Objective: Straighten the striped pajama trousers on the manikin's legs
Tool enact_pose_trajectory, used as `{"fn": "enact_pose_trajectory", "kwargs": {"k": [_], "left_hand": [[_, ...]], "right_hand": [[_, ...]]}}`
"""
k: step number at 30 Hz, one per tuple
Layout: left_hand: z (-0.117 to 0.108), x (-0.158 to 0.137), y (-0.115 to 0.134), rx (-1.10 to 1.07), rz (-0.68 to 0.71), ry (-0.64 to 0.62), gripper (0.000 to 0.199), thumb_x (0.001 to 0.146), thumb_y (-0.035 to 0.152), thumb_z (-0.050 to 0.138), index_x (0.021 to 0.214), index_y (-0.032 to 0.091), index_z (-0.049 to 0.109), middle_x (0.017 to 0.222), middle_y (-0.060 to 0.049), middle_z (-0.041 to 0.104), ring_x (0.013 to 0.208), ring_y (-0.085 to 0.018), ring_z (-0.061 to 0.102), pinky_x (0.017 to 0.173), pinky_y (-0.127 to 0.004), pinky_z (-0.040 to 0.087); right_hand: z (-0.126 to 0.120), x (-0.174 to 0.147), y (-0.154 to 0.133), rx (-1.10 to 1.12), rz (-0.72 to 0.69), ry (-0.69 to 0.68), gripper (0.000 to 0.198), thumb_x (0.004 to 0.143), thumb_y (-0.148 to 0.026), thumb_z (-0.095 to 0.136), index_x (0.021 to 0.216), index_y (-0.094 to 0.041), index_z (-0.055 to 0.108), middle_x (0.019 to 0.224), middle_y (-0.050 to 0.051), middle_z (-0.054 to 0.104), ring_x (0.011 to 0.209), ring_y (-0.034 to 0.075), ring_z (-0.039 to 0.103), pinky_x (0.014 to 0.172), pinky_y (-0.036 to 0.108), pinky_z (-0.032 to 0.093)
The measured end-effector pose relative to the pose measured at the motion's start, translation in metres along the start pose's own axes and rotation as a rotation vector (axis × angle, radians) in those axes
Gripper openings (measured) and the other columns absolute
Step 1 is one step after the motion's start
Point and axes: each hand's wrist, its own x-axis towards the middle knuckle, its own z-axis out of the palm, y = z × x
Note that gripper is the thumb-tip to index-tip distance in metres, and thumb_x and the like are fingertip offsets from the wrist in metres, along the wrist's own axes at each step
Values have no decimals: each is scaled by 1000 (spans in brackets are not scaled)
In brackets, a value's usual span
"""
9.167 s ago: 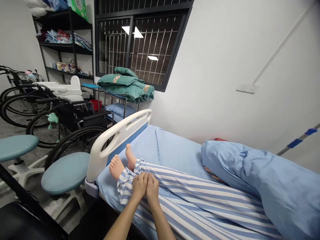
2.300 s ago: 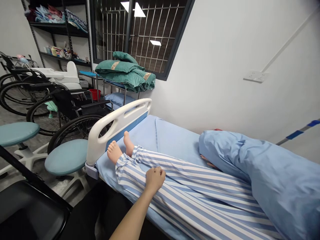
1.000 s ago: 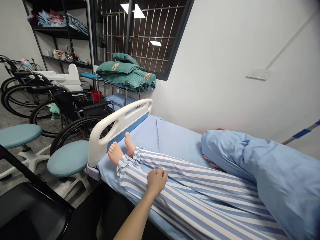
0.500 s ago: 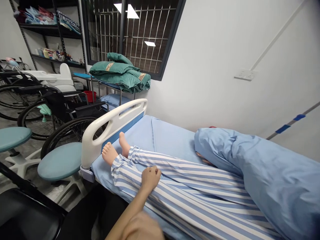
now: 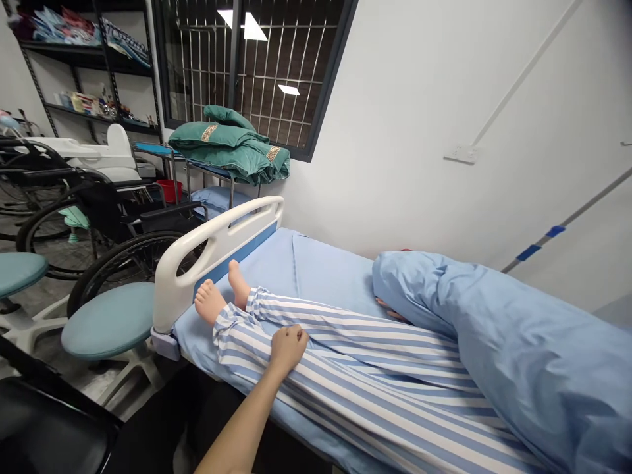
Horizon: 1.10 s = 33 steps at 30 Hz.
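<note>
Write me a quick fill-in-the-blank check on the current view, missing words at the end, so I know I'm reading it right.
1. The left hand rests on trousers patterned with blue and white ____.
2. The number of bare feet showing on the bed is ____.
3. The bedding piled by the window is mainly ____.
4. The bucket in the background is ____.

Missing words: stripes; two; green; red.

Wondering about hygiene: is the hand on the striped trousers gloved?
No, the left hand resting on the striped trousers is bare.
</note>
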Motion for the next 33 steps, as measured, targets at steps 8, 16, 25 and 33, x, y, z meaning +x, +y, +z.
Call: {"fn": "enact_pose_trajectory", "kwargs": {"k": [8, 16, 25, 33], "left_hand": [[-9, -2, 1, -5, -14, -55, 27, 85, 30, 39, 74, 22, 62, 75, -1, 66, 75, -15, 58, 63, -25, 29], [-8, -4, -1, -2, 28, -5, 31, 89, 31, 33, 79, 22, 61, 79, -4, 67, 77, -16, 59, 67, -26, 31], [-6, 10, 24, -355, -73, 0, 33, 85, 29, 36, 56, 18, 48, 58, 1, 53, 61, -10, 48, 60, -22, 31], [13, 6, 45, -537, -92, 70, 35, 86, 33, 31, 54, 19, 35, 52, 3, 43, 54, -9, 40, 55, -21, 30]], "right_hand": [[-97, -72, 16, -270, 36, 312, 33, 78, -39, 50, 51, -21, 41, 52, -3, 39, 51, 13, 36, 52, 27, 27], [-122, -35, 111, -377, 209, 547, 44, 79, -49, 45, 48, -18, 41, 46, -3, 40, 48, 10, 33, 49, 24, 25], [-130, -37, 110, -181, 272, 596, 44, 77, -52, 44, 50, -18, 41, 47, -3, 36, 51, 10, 32, 47, 23, 27], [-137, -42, 115, 62, 296, 678, 38, 77, -48, 49, 57, -16, 47, 53, -1, 47, 53, 11, 39, 50, 24, 34]]}}
